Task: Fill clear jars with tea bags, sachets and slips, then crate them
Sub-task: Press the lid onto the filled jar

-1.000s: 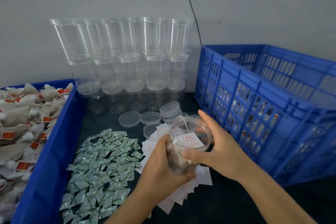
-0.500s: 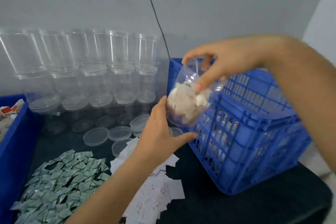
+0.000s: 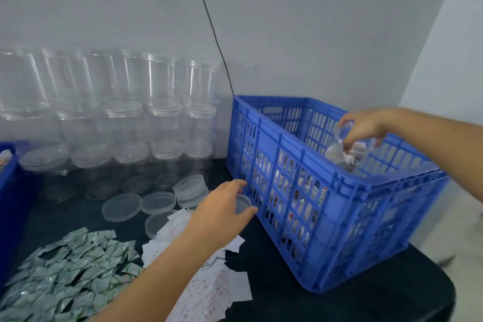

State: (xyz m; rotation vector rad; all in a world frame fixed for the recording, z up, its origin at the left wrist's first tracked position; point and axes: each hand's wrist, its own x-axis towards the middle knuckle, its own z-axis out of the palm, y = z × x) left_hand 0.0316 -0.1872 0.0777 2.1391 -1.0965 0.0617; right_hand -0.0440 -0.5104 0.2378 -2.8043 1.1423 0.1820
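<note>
My right hand (image 3: pixel 366 128) grips a clear jar (image 3: pixel 335 151) stuffed with tea bags and holds it tilted inside the blue crate (image 3: pixel 339 219), near its right rim. More filled jars show through the crate's slotted wall. My left hand (image 3: pixel 222 212) is low over the table beside the crate's left wall. Its thumb and forefinger curl round a loose clear lid (image 3: pixel 244 201). Green-silver sachets (image 3: pixel 65 269) lie heaped at the front left, and white slips (image 3: pixel 209 293) are piled under my left forearm.
Empty clear jars (image 3: pixel 159 81) are stacked in rows against the back wall. Several loose lids (image 3: pixel 121 206) lie in front of them. A blue bin's edge (image 3: pixel 7 191) shows at the far left. A black cable hangs down the wall behind the crate.
My right hand carried the filled jar from in front of me over the rim into the crate. My left hand let go of the jar and dropped to a lid by the crate.
</note>
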